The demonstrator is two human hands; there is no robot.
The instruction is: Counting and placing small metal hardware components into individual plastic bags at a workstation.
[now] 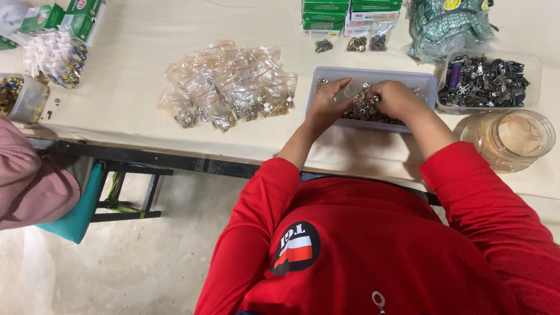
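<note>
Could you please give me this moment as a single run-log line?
left hand: holds small clear bag | right hand: in metal parts | grey tray: on table | filled bags: piled left of tray

Both hands in parts tray — table.

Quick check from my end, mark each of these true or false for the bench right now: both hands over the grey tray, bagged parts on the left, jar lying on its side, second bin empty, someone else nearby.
1. Both the left hand and right hand are over the grey tray of small metal parts. True.
2. The pile of small clear bags lies left of that tray. True.
3. The glass jar lies on its side. False: it stands upright, mouth up.
4. The clear bin is empty. False: it holds dark metal pieces.
5. A pink sleeve of another person shows at the left edge. True.
</note>
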